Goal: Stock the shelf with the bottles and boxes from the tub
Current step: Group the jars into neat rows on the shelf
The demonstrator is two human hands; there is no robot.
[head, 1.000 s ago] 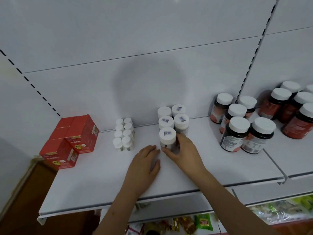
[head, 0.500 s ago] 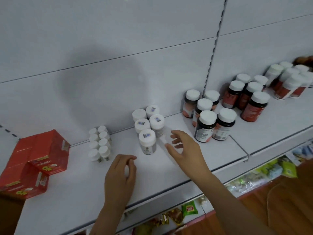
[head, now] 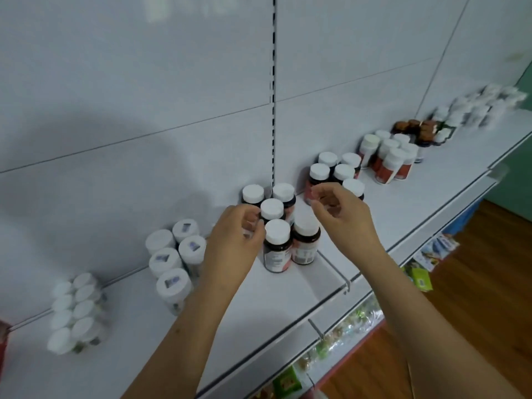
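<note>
White panelled backing rose behind a long white shelf [head: 288,286] that ran from lower left to upper right, with wood flooring showing at the right edge. Dark bottles [head: 276,246] with white caps stood in a cluster of five near the slotted upright, directly between the two hands. Left hand [head: 233,240] sat just beside the cluster's left flank, fingers curled inward toward the front bottle; whether they actually touched it could not be told. Right hand [head: 342,214] hovered above and to the right of the same cluster, thumb and fingers loosely curled with nothing seen between them, in front of a second group of red-labelled bottles [head: 335,171], five caps counted there. Both forearms reached up from the bottom edge, converging on the cluster. Left of the left hand stood five stickered white bottles [head: 172,260], close together. Further left, eight small white bottles [head: 76,312] stood in two rows, blurred. Beyond the red-labelled group, a batch of tall white bottles [head: 390,159] stood, roughly six, then brown-capped jars [head: 417,128] and more white containers too blurred to count. A red box corner [head: 3,341] showed at the far left edge. Packaged goods [head: 420,275] lay on the tier below.
</note>
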